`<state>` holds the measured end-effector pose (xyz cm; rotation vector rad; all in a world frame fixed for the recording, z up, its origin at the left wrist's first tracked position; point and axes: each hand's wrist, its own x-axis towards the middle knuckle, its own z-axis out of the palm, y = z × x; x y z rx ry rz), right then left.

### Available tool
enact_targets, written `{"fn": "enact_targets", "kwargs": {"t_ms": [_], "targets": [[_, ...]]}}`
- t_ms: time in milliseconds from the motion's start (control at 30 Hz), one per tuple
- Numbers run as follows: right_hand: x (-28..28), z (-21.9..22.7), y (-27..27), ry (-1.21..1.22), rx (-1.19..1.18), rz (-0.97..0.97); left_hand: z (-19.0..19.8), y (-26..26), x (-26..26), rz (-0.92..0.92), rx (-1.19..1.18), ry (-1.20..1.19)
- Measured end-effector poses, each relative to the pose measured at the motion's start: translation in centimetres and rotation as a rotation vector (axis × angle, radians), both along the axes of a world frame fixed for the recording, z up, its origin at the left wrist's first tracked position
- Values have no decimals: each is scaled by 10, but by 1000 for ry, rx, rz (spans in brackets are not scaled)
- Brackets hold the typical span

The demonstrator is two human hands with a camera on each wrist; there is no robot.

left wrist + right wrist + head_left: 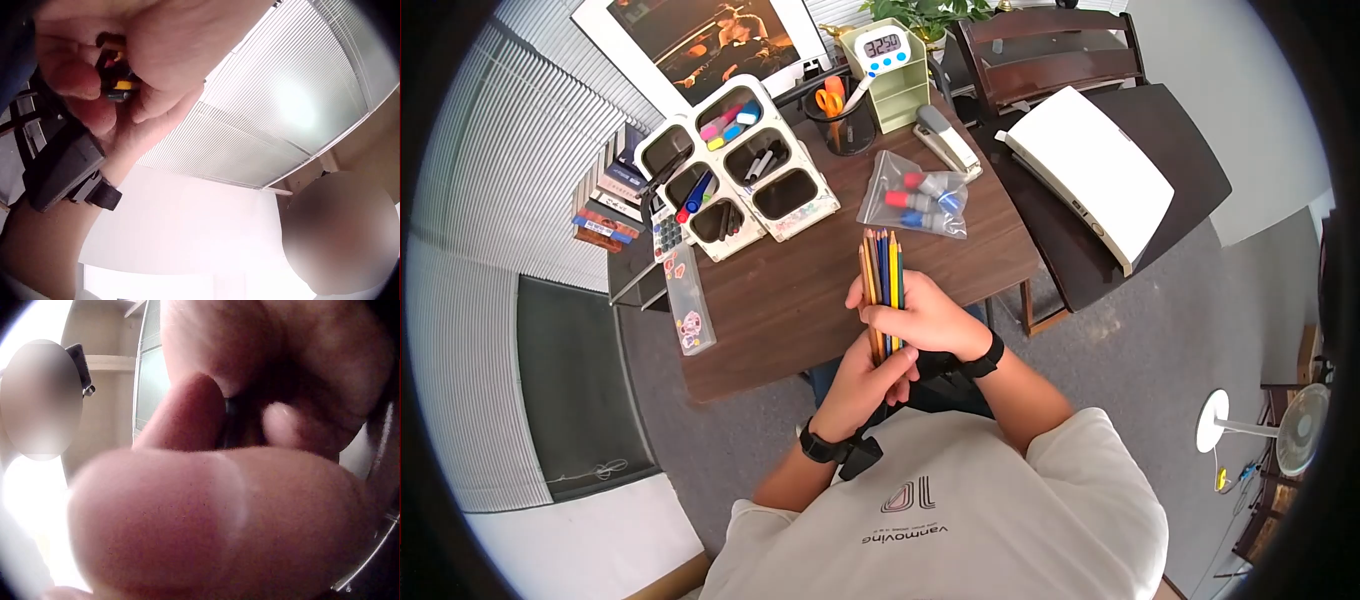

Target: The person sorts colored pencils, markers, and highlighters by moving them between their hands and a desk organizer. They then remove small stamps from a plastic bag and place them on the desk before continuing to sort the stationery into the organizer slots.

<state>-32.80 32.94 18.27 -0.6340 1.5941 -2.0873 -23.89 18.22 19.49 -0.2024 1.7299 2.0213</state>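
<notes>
apparent step: bundling. the fingers of the left hand (862, 388) and right hand (930, 318) grasp the pencils (884, 268) at the table's (775, 305) near edge. next move likely requires evening the ends.

A left hand (865, 388) and a right hand (927, 318) hold pencils (884, 268).
On the brown table (775, 310), a clear plastic bag (877, 200) lies near a stapler (946, 141).

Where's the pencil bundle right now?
In the middle of the head view, the pencil bundle is held by both hands, the right hand nearer the tips than the left hand; the clear bag lies beyond, slightly right.
</notes>
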Motion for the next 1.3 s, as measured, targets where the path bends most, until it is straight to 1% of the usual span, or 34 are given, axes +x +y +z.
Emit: {"fn": "enact_targets", "kwargs": {"t_ms": [33, 100, 133, 167, 200, 233, 267, 300, 367, 400, 433, 500, 533, 567, 633, 767, 800, 867, 1000, 1100, 1167, 1233, 1267, 1300], "targets": [[1, 0, -3, -1, -2, 1, 0, -1, 2, 1, -2, -1], [3, 2, -9, 72, 10, -122, 1, -6, 3, 30, -105, 63], [2, 6, -7, 76, 46, -53, 3, -6, 3, 34, -108, 64], [1, 6, -7, 75, 42, -49, 9, -6, 3, 110, -5, 2], [1, 4, -8, -59, -76, 14, 17, -6, 3, 185, 98, -60], [1, 3, -9, -195, -194, 77, 29, -7, -1, 226, 107, -66], [2, 2, -12, -131, -203, 4, 29, -15, -8, 285, 195, -87], [3, 0, -12, -132, -203, 6, 27, -25, -16, 343, 286, -106], [3, -4, -12, -49, -91, -56, 27, -43, -40, 339, 424, -209], [5, -3, -12, 6, -58, -82, 25, -53, -53, 295, 494, -250], [5, -4, -13, 7, -60, -82, 22, -62, -67, 248, 564, -294], [5, -9, -14, 63, -49, -94, 16, -73, -89, 213, 688, -339], [5, -8, -12, 65, -50, -98, 20, -72, -96, 262, 761, -363], [5, -7, -11, 44, -42, -80, 20, -73, -100, 257, 761, -361], [4, -6, -9, 26, -36, -66, 20, -76, -106, 178, 887, -345], [6, -4, -8, 13, -36, -61, 24, -74, -104, 113, 967, -314], [6, -3, -7, 8, -39, -55, 22, -75, -105, 112, 969, -314], [5, -1, -6, 6, -32, -44, 15, -79, -108, 167, 1071, -286], [5, -3, -7, -2, -33, -39, 3, -82, -136, 216, 1115, -323], [4, -4, -7, 8, -29, -26, 15, -77, -158, 273, 1151, -325], [4, -2, -8, -3, -42, -44, 15, -74, -163, 271, 1158, -300], [5, -1, -8, -15, -62, -70, 21, -64, -160, 236, 997, -242], [5, -1, -8, -21, -65, -63, 17, -60, -156, 208, 890, -221], [5, -1, -7, -28, -69, -57, 18, -54, -148, 237, 776, -247]]}}
